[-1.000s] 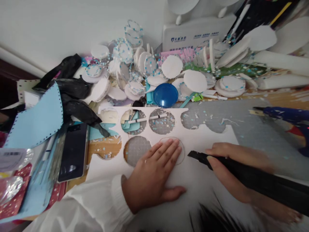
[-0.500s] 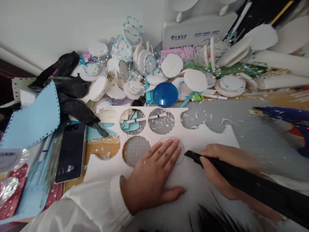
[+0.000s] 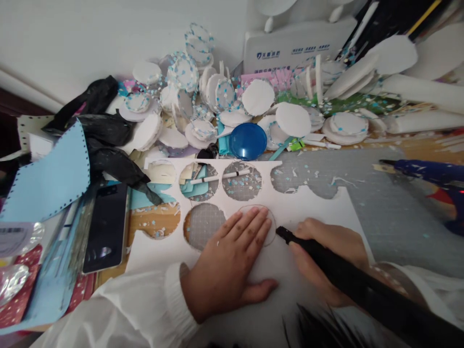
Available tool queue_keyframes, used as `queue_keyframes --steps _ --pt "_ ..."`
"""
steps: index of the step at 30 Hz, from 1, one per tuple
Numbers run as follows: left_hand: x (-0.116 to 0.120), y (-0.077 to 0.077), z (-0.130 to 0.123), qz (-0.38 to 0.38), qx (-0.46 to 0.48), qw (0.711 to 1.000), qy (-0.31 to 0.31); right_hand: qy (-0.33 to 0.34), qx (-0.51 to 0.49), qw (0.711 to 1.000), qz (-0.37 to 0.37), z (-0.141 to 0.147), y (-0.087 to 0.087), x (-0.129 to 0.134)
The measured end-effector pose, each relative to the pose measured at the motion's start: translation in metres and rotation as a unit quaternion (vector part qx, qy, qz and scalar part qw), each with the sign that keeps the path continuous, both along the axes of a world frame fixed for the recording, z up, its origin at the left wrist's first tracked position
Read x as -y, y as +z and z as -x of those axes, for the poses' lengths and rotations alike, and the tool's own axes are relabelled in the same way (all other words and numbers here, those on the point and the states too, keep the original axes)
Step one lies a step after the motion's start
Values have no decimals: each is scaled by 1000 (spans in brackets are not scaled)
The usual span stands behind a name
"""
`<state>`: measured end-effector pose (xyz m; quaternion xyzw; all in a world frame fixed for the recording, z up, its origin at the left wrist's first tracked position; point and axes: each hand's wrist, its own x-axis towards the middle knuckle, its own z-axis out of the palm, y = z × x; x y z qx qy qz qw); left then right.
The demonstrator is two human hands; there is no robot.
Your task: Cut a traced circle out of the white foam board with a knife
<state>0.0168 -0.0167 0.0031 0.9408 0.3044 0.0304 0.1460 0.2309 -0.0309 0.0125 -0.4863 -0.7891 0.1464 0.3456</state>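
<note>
A white foam sheet (image 3: pixel 311 208) with several round holes cut out of it lies on a grey cutting mat (image 3: pixel 380 193). My left hand (image 3: pixel 228 263) presses flat on the sheet, fingers spread over a pencilled circle (image 3: pixel 270 220). My right hand (image 3: pixel 326 256) grips a long black utility knife (image 3: pixel 348 280). The knife's tip touches the sheet at the circle's right edge, just beside my left fingertips.
A heap of white foam discs (image 3: pixel 257 96) fills the back of the table around a blue round lid (image 3: pixel 248 141). A black phone (image 3: pixel 106 227), light blue paper (image 3: pixel 47 174) and black plastic bags (image 3: pixel 108 140) lie at left. A blue glue gun (image 3: pixel 431 174) rests at right.
My right hand has brought the knife leftward, from clear of the circle to its right edge. My left hand has stayed flat on the sheet.
</note>
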Motion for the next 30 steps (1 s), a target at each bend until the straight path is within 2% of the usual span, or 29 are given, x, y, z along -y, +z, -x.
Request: queue_keyframes --steps 4,9,13,18,22,26,30 --pt "-1 0 0 -2 3 1000 -5 -34 -24 995 91 -7 7 -3" --pt "-3 0 2 10 26 1000 -1 -44 -29 996 65 -10 13 -5" --pt "-2 -1 2 10 27 1000 -2 -38 -33 993 111 -12 12 -5" --pt "-2 -1 1 9 33 999 0 -25 -31 992 123 -12 8 -6" --pt "-2 -1 1 1 30 1000 -2 -51 -44 985 160 -10 7 -8" --pt "-2 0 0 8 27 1000 -4 -62 -81 980 170 -10 1 -12" --pt "-1 0 -1 17 36 999 -1 -58 -75 981 171 -9 -1 -12"
